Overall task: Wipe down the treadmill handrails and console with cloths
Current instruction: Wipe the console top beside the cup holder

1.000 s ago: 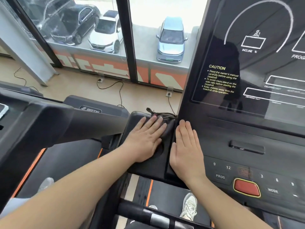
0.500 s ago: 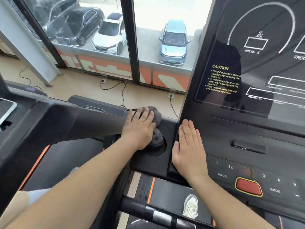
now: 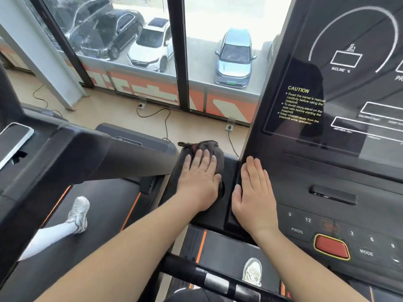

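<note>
The black treadmill console (image 3: 340,171) fills the right half of the head view, with a dark screen above and a red stop button (image 3: 331,246) below. A dark grey cloth (image 3: 209,149) lies on the console's left side tray (image 3: 229,168). My left hand (image 3: 201,182) presses flat on that cloth with straight fingers, covering most of it. My right hand (image 3: 254,192) rests flat, fingers together, on the console's left edge beside the number keys. The front handrail (image 3: 196,273) crosses below my forearms.
A second treadmill (image 3: 65,162) stands close on the left, with a phone (image 3: 13,142) on its console and another person's leg and white sneaker (image 3: 78,214) on its belt. My own sneaker (image 3: 253,272) shows below. Power cables (image 3: 157,114) trail across the floor by the windows.
My left hand has slid the cloth around the left tray, first toward the far left corner, now back toward the middle. My right hand has stayed flat on the console edge.
</note>
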The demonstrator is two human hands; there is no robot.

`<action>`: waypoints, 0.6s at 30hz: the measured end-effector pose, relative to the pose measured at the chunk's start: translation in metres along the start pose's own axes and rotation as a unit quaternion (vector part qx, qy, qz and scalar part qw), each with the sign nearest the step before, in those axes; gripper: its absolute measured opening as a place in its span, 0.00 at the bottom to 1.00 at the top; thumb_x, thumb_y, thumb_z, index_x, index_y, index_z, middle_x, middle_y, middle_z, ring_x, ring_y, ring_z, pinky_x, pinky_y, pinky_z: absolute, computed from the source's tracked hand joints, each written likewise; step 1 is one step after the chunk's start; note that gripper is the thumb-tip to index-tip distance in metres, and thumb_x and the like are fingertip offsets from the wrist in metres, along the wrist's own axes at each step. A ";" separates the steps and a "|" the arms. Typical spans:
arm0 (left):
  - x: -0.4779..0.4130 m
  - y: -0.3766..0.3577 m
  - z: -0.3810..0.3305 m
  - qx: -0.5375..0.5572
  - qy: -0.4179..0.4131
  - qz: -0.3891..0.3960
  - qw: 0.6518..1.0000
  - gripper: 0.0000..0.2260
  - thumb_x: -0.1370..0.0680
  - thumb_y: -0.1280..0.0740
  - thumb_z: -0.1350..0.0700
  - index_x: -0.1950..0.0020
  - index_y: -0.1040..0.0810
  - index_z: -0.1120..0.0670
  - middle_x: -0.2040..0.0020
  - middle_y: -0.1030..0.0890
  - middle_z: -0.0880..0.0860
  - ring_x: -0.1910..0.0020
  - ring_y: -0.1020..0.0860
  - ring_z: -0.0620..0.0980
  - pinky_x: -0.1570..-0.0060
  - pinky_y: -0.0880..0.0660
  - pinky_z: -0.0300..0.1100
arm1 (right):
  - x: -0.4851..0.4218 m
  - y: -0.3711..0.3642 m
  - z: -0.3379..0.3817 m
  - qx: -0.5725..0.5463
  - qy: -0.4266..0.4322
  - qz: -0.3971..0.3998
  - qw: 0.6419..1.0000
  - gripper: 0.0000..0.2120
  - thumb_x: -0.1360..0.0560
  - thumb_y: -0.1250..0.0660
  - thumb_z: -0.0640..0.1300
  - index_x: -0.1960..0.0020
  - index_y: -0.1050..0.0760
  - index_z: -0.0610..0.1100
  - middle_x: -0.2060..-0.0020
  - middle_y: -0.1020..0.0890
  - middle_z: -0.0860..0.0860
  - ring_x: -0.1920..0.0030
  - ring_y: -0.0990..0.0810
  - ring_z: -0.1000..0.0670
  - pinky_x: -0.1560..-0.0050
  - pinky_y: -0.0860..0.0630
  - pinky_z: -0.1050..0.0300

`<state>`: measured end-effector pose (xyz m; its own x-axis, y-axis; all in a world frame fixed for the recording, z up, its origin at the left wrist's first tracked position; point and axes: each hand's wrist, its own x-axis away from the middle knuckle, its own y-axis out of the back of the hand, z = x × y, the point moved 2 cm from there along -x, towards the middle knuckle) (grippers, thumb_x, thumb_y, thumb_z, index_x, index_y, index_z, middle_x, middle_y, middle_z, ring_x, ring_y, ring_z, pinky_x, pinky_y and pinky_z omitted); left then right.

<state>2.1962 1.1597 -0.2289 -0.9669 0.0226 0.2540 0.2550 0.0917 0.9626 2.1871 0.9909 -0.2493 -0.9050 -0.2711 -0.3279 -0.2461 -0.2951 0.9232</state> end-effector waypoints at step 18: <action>0.012 -0.001 0.025 -0.060 -0.058 0.002 0.997 0.27 0.14 0.56 0.43 0.16 0.58 0.48 0.16 0.58 0.48 0.17 0.61 0.49 0.21 0.63 0.57 | -0.001 -0.002 -0.001 -0.008 0.008 -0.021 1.000 0.28 0.21 0.42 0.44 0.24 0.33 0.33 0.20 0.38 0.42 0.19 0.44 0.43 0.21 0.42 0.40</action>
<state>2.1843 1.1850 -0.2293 -0.9578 0.1375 0.2523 0.2509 -0.0278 0.9676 2.1887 0.9906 -0.2516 -0.8879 -0.2731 -0.3702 -0.2786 -0.3211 0.9051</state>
